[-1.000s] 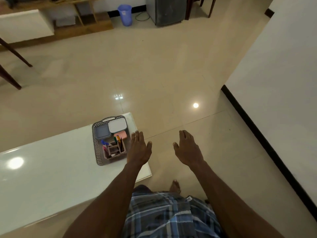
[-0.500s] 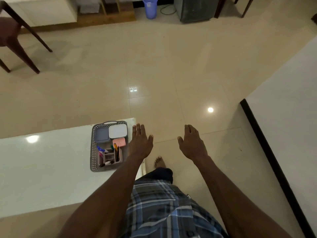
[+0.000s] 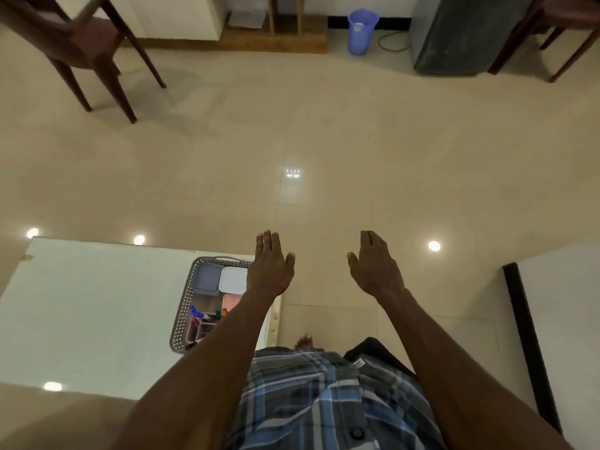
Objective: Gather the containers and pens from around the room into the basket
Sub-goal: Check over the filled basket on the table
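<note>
Both hands outstretched, fingers straight, holding nothing.
Left hand (image 3: 270, 267) above basket (image 3: 185, 315) on white table (image 3: 87, 316); right hand (image 3: 375, 266) over tiled floor (image 3: 292, 131).

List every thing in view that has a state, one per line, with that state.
basket: on the white table, holding containers and pens
blue-grey container: lidded, in the basket
white container: lidded, in the basket beside the blue-grey one
pens: standing in the pink organiser
left hand: open, empty
right hand: open, empty
blue bin: upright on the floor
</note>
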